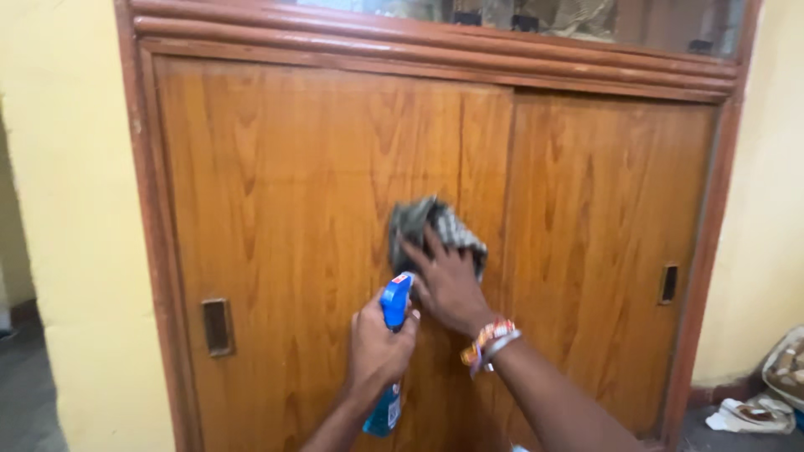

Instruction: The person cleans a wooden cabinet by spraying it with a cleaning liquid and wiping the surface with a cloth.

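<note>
- Head view, from the hands outward: the right hand lies flat with fingers spread, pressing a checked cloth against the left sliding door of a wooden cabinet.
- Bunched and grey-and-white, that cloth looks soft and limp; I judge it light, apt to fold or slip under the palm unless pressed broadly, as here.
- A banded bracelet sits on the right wrist.
- Just beside it, the left hand is wrapped tightly round the neck of a blue spray bottle, nozzle up near the cloth.
- It is probably rigid plastic, light to moderate depending on fill, which I cannot tell; the neck is the sure place to grip.
- Further out: a recessed pull on the left door, another on the right door, yellow walls either side.
</note>
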